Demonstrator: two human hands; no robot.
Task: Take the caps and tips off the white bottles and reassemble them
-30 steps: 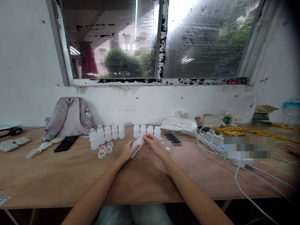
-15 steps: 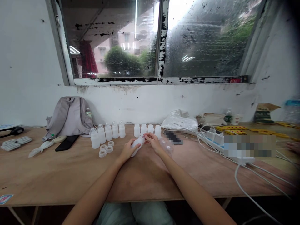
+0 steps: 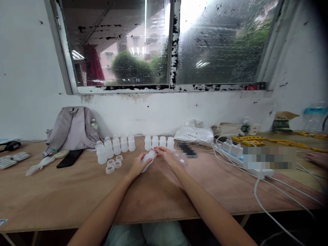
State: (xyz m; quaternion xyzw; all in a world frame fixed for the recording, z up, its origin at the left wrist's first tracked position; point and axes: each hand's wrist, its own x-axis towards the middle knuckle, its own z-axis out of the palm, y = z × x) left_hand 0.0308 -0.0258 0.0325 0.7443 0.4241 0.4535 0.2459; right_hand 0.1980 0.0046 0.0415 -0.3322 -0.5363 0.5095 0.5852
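Observation:
My left hand (image 3: 137,164) is wrapped round a frosted white baby bottle (image 3: 148,160), tilted with its top up to the right. At that top end, the fingers of my right hand (image 3: 165,155) are closed on a small clear part, partly hidden by the fingers. Several capped baby bottles (image 3: 116,145) stand in a row to the left. White screw rings (image 3: 117,164) lie grouped in front of them. Behind my hands, several bottles without clear domes (image 3: 155,142) stand side by side. Beside my right wrist lies a clear plastic piece with white spots (image 3: 181,160).
A grey backpack (image 3: 74,128) leans on the wall, near a black phone (image 3: 69,158). A white plastic bag (image 3: 193,132) lies at the back. On the right are a power strip (image 3: 258,169) with trailing cables and yellow strips (image 3: 249,140). Another person's hand (image 3: 317,158) rests at far right.
My right fingers have shifted slightly at the bottle's top, and the bottle stays in my left hand. The whole view has moved a little, so things appear further left.

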